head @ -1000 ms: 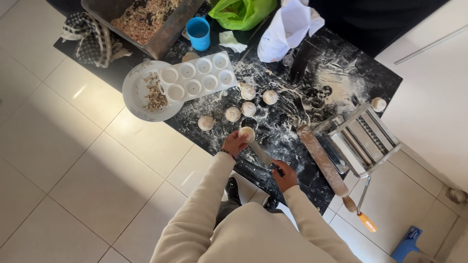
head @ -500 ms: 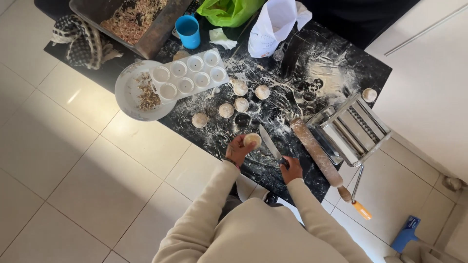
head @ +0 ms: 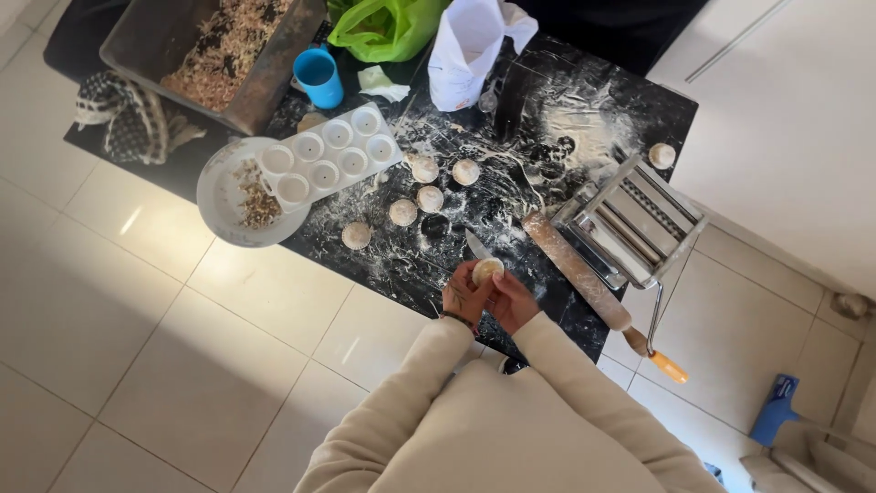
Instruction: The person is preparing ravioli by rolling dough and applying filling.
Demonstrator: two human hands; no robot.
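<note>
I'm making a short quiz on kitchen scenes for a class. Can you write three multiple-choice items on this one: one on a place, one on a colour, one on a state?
1. Where does the rolling pin lie?
A. Between the knife and the pasta machine
B. On the floor tiles
C. Inside the baking tray

2. What colour is the cup?
A. Red
B. Blue
C. Yellow

3. What is the state of the dough ball nearest the person?
A. Lying flat on the counter
B. Sitting in the white mould
C. Held up in both hands

Answers:
1. A, the pin lies on the floured counter with the knife on one side and the machine on the other.
2. B, the cup beside the baking tray is blue.
3. C, the left hand and right hand meet around it above the counter edge.
</note>
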